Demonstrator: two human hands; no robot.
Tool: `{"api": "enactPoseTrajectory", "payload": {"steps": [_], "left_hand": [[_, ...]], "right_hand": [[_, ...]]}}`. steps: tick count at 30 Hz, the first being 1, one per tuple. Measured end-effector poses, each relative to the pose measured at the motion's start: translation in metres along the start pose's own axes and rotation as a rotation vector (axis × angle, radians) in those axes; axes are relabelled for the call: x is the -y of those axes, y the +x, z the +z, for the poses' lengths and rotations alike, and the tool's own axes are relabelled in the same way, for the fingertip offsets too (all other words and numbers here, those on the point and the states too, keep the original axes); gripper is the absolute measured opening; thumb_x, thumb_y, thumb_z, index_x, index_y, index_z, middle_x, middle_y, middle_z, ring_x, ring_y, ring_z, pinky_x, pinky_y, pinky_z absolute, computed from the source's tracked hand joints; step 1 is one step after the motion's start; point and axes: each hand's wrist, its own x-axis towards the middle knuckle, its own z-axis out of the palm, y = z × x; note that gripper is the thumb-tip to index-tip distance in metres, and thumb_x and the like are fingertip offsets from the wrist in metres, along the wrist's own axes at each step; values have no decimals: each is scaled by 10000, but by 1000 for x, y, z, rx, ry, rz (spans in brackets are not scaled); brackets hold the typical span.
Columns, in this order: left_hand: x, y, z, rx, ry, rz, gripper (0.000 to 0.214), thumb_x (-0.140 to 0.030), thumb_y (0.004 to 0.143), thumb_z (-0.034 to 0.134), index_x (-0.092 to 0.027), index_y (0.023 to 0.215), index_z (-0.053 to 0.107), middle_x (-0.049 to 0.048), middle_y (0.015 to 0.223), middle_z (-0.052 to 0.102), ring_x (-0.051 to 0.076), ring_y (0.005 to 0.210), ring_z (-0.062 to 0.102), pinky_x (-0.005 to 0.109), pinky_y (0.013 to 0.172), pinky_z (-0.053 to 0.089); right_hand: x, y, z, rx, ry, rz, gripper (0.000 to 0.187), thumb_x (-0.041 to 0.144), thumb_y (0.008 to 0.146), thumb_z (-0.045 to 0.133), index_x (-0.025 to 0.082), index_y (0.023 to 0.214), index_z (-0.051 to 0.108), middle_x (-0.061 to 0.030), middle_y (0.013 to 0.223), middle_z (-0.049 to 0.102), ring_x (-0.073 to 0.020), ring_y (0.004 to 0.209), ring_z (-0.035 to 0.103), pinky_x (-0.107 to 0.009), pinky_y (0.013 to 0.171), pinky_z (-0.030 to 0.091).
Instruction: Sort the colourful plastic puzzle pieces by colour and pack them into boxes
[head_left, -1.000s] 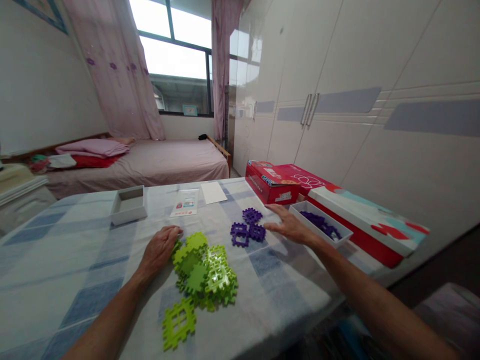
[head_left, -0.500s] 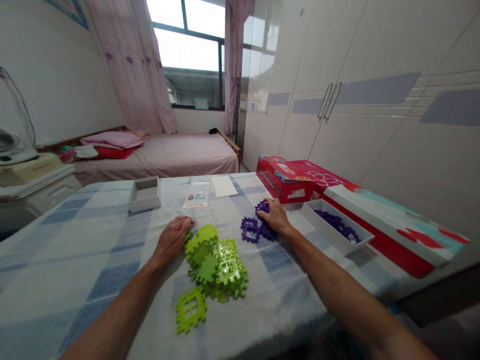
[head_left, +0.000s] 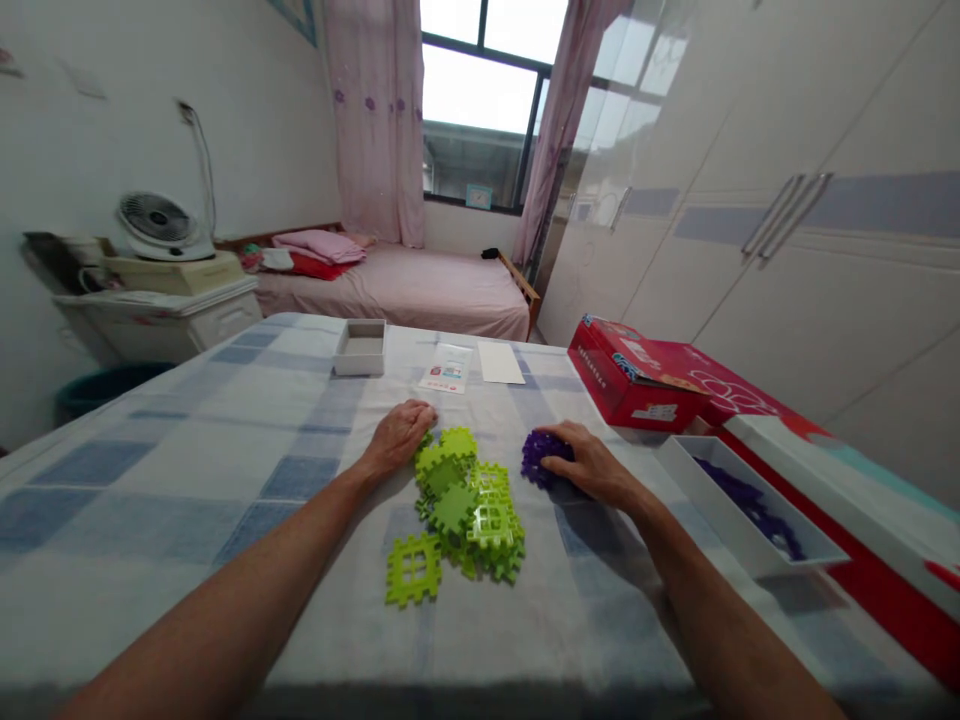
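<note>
My left hand (head_left: 400,436) rests knuckles-up on the checked tablecloth (head_left: 225,440), fingers curled against the far edge of a pile of green interlocking tiles (head_left: 469,505). One green tile (head_left: 412,570) lies apart at the near side of the pile. My right hand (head_left: 589,462) is cupped over several purple tiles (head_left: 538,458), fingers closed round them. To the right stands a long white tray (head_left: 739,525) with more purple tiles (head_left: 750,500) inside.
A red box (head_left: 630,375) and its long lid (head_left: 840,470) lie at the table's right side. A small white tray (head_left: 361,348), a leaflet (head_left: 448,368) and a white card (head_left: 500,363) sit at the far edge. Beyond are a bed, a fan and wardrobe doors.
My right hand has gathered the spread purple tiles into a bunch and drawn them nearer. The view has swung left. My left hand has stayed by the green pile.
</note>
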Motion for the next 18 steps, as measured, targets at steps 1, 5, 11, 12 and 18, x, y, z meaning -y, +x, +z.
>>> {"api": "enactPoseTrajectory", "payload": {"steps": [1,5,11,12,18], "left_hand": [[1,0,1,-3,-3,5,516,-430,890,220,-176,837,666,94,1004,671,219,981,595,355,926,441],[2,1,2,-3,-3,20,486,-401,894,237,-181,839,667,90,994,672,216,975,593,352,912,444],[1,0,0,-4,2,43,474,-391,896,246,-182,827,666,84,971,673,213,956,596,345,894,450],[0,0,0,-4,2,44,472,-387,896,247,-183,826,666,86,967,675,215,952,597,347,890,453],[-1,0,-1,-6,-4,31,482,-397,893,243,-181,826,668,88,955,674,218,948,597,354,897,452]], "right_hand": [[-1,1,3,-13,-67,2,444,335,774,617,173,1188,609,-109,1126,611,-268,1089,525,-440,985,386],[-8,4,9,11,-125,67,537,385,800,579,158,1285,537,-142,1246,550,-289,1188,474,-471,1038,334],[-5,2,6,26,-59,22,569,364,782,599,171,1308,500,-112,1166,544,-243,1105,519,-413,1009,379],[-1,2,7,7,-48,7,591,332,765,615,165,1317,489,-107,1140,539,-232,1078,526,-396,994,394],[13,2,4,-132,68,30,483,257,687,655,164,1157,597,-80,1021,591,-218,966,567,-376,917,443]]}}
